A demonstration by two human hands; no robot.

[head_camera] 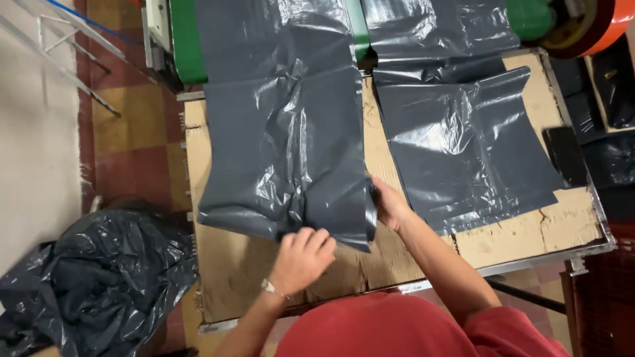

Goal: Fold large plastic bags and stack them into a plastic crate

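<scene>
A stack of grey plastic bags lies on the left half of a cardboard-topped table, its near edge crumpled. My left hand pinches the stack's near edge from below. At the stack's right near corner my right hand grips the plastic. A second pile of grey bags lies flat on the right half of the table, apart from both hands.
A green-framed machine feeds plastic at the table's far edge. A dark plastic sack sits on the floor at the left. A black flat object lies near the table's right edge. More dark bags are at the right.
</scene>
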